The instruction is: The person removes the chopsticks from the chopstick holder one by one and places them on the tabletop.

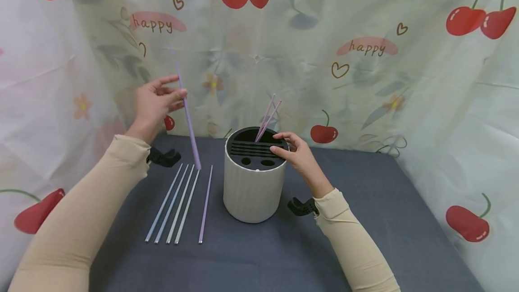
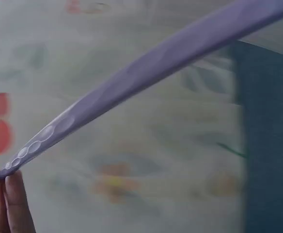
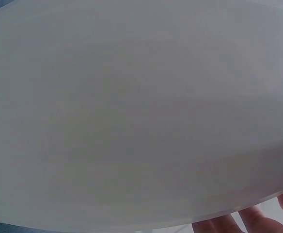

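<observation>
My left hand pinches a purple chopstick between thumb and fingers, left of the holder and above the table. It slants, its upper end thinner and its lower end thicker; in the left wrist view the chopstick runs from the fingertips to the top right. My right hand grips the right rim of a white ribbed utensil holder, thumb over the black slotted insert. Two pinkish-purple chopsticks lean in its rear opening. The holder's pale wall fills the right wrist view.
Several silvery chopsticks lie side by side on the dark grey tablecloth, left of the holder. One purple chopstick lies between them and the holder. A cherry-printed curtain closes off the back and sides.
</observation>
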Action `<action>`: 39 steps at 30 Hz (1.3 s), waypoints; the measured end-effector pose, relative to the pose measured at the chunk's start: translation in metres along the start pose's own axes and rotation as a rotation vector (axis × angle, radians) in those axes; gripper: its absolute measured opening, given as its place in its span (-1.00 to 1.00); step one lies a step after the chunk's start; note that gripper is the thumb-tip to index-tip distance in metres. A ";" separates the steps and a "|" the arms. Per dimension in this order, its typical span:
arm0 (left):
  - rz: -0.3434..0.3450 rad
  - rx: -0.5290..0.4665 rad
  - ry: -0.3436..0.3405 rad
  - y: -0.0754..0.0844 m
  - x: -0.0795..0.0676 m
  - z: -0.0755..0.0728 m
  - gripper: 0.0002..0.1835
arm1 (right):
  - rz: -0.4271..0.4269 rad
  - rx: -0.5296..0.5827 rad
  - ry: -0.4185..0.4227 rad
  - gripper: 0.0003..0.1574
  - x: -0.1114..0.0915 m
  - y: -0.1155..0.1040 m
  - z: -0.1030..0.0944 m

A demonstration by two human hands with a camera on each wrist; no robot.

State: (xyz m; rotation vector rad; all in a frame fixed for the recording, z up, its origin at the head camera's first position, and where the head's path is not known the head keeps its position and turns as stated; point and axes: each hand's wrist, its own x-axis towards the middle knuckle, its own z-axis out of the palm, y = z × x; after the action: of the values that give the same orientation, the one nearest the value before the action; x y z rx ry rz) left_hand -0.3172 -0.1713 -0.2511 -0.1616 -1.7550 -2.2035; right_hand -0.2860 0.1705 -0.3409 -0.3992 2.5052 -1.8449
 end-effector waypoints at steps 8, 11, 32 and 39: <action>-0.221 0.570 -0.181 -0.109 -0.026 -0.031 -0.49 | 0.002 -0.001 -0.002 -0.49 0.000 -0.001 -0.001; -0.280 0.680 -0.216 -0.135 -0.037 -0.034 -0.52 | 0.000 -0.003 0.001 -0.49 0.000 -0.002 0.000; -0.370 0.919 -0.266 -0.187 -0.051 -0.030 -0.56 | 0.002 0.009 0.005 -0.49 0.001 0.000 0.000; -0.378 0.972 -0.265 -0.185 -0.052 -0.025 -0.56 | -0.004 0.009 0.003 -0.50 0.000 -0.001 0.000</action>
State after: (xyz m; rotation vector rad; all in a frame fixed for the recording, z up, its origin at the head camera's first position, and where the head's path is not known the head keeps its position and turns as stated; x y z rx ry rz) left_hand -0.3240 -0.1506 -0.4440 0.1251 -2.9748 -1.2992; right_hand -0.2862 0.1701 -0.3402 -0.4012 2.4992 -1.8583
